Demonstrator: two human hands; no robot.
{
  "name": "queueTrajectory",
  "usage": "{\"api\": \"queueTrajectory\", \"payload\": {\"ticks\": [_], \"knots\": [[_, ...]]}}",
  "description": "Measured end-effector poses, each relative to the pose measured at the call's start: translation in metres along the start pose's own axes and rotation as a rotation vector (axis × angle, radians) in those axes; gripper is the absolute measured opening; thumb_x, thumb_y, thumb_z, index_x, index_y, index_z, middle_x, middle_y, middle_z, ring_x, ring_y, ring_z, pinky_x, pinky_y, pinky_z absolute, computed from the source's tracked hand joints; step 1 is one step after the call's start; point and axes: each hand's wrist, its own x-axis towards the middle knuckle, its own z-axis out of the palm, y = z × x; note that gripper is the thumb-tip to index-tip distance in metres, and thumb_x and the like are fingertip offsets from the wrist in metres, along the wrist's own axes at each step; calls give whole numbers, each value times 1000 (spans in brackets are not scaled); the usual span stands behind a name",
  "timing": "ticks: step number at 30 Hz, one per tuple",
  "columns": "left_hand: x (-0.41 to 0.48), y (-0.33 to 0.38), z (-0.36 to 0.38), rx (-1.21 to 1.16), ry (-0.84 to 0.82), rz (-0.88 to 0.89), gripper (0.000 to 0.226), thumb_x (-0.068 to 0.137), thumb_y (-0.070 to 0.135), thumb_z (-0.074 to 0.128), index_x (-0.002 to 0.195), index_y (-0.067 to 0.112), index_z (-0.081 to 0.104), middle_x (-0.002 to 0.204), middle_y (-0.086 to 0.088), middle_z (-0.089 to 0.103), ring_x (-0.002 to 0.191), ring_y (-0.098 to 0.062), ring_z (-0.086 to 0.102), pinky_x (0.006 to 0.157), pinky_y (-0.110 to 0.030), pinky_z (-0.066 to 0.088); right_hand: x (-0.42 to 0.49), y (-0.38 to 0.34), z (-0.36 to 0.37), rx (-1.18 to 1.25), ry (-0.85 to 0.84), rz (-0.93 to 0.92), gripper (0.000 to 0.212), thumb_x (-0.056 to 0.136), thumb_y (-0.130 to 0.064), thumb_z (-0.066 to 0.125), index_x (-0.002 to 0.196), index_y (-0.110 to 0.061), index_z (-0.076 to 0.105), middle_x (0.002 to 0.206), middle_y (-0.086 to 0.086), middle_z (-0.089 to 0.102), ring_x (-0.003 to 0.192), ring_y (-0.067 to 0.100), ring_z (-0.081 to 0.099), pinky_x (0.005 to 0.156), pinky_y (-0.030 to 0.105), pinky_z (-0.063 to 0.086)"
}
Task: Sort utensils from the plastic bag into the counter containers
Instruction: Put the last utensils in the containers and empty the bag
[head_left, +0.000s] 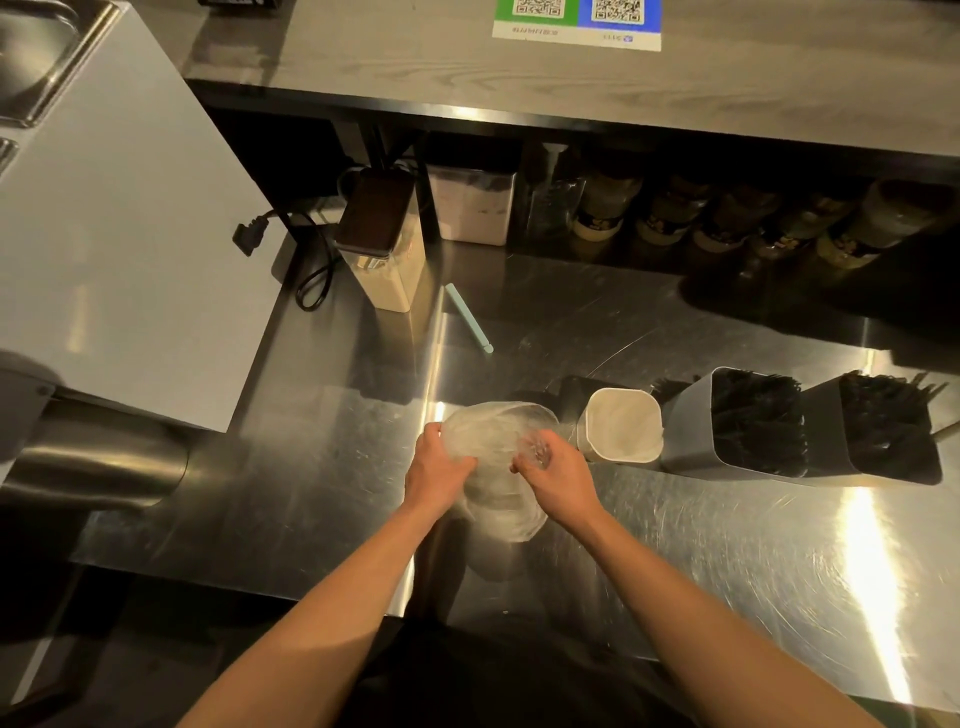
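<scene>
Clear plastic, crumpled and see-through, the bag is held between both grips over the steel worktop. The left grip curls its fingers round the bag's left edge. The right grip pinches a bunched fold at the bag's upper right. What lies inside the bag cannot be made out.

Just right of the right grip stands a white container, open at the top and pale inside. Farther right are a grey container and a darker container, side by side, both packed with black utensils.

Beyond the grips and well apart from them, a pale green stick lies flat on the worktop. Up and left of it stands a tall canister with a dark lid, and a black cable loops beside it. Jars sit in shadow under the shelf at the back.
</scene>
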Motion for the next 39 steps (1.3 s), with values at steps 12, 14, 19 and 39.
{"api": "queueTrajectory", "payload": {"ticks": [12, 14, 19, 39], "knots": [[-26, -8, 10, 585, 29, 852, 29, 94, 21, 62, 123, 17, 64, 118, -2, 67, 106, -21, 66, 98, -32, 47, 0, -8, -8, 215, -103, 95, 11, 91, -17, 69, 89, -6, 70, 81, 4, 71, 71, 11, 62, 63, 25, 50], [-30, -4, 13, 513, 32, 657, 28, 101, 30, 54, 127, 20, 60, 121, 3, 66, 107, -15, 63, 94, -24, 43, -6, -18, -19, 358, -162, 148, 7, 91, -17, 72, 87, -11, 72, 67, -4, 67, 59, 6, 55, 52, 19, 45], [-37, 29, 6, 8, -95, 394, 23, 104, 40, 46, 114, 26, 62, 104, 7, 69, 89, -10, 67, 77, -15, 49, -14, -34, -46, 415, -366, 122, 5, 89, -18, 75, 91, -13, 76, 52, -13, 58, 50, 4, 45, 50, 19, 38], [-43, 77, 2, -419, -184, 249, 7, 97, 21, 66, 99, 16, 71, 82, 3, 71, 70, -6, 66, 62, -17, 50, -23, -27, -80, 559, -385, 57, 21, 91, -29, 71, 92, -8, 75, 58, 3, 49, 54, 11, 37, 54, 22, 36]]}}
